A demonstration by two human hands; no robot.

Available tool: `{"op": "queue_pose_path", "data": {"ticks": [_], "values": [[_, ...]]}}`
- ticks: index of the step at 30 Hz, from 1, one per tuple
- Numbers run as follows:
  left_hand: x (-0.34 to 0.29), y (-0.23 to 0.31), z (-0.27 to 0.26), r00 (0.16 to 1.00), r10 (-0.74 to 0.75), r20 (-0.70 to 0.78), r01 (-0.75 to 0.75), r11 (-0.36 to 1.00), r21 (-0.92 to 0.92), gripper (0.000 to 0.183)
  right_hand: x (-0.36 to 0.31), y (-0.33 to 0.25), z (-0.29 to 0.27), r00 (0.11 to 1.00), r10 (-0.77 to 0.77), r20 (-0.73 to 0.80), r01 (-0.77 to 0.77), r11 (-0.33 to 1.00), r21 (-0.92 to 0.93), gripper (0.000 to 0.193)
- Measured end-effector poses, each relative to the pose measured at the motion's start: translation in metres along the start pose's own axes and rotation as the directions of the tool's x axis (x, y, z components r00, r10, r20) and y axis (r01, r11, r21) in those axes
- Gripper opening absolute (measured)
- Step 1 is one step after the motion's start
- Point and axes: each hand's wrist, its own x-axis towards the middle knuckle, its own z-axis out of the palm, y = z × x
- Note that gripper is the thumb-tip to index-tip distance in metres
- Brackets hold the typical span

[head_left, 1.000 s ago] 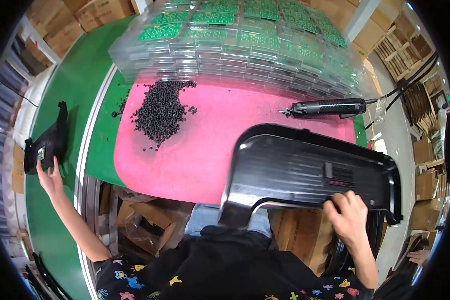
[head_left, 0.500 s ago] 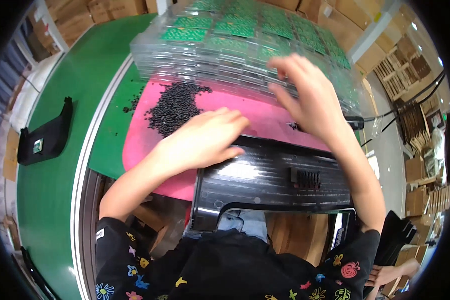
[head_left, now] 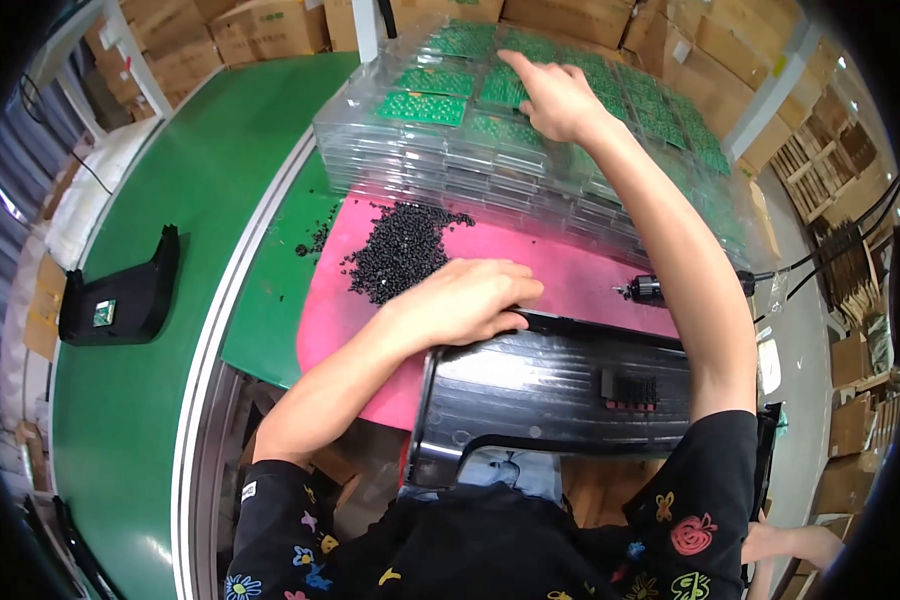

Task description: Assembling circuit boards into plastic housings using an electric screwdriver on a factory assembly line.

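Landmark: pink mat, all positions taken from it
Black cover: lies across the mat's near right part and overhangs its near edge, hollow side up, with a slotted block inside
Left hand: above the mat's near half, at the cover's far rim; fingers together and bent, thumb by the rim – grip cannot be told
Right hand: beyond the mat's far edge, over the boards; index finger stretched out, thumb parted from it, fingers released – contact cannot be told
Circuit boards: green, in clear trays stacked along the mat's far edge
Small black pieces: heaped on the mat's far left part, some strays left of it
Electric screwdriver: on the mat's right end, partly behind the right forearm
Second black part: on the green surface well left of the mat, bearing a small board
Co-worker's hand: nearer and right of the mat
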Motion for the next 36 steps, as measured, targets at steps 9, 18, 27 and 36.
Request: {"op": "queue_pose_path", "data": {"ticks": [9, 18, 27, 36], "values": [[0.000, 0.004, -0.020, 0.904, -0.221, -0.367, 0.107, 0.946, -0.306, 0.050, -0.137, -0.046, -0.079, 0.956, 0.222, -0.190, 0.115, 0.310, 0.944, 0.071], [0.030, 0.073, -0.026, 0.914, -0.339, -0.222, 0.113, 0.739, -0.664, 0.054, -0.249, -0.043, -0.059, 0.867, 0.293, -0.403, 0.335, 0.256, 0.907, 0.062], [0.054, 0.075, 0.005, 0.980, -0.165, 0.115, 0.194, 0.929, -0.316, 0.048, -0.354, 0.008, -0.035, 0.935, 0.355, -0.008, -0.140, 0.389, 0.911, 0.052], [0.048, 0.067, 0.047, 0.948, -0.133, 0.289, 0.145, 0.989, -0.020, 0.052, -0.374, 0.012, -0.013, 0.970, 0.203, 0.134, -0.239, 0.699, 0.674, 0.053]]}}
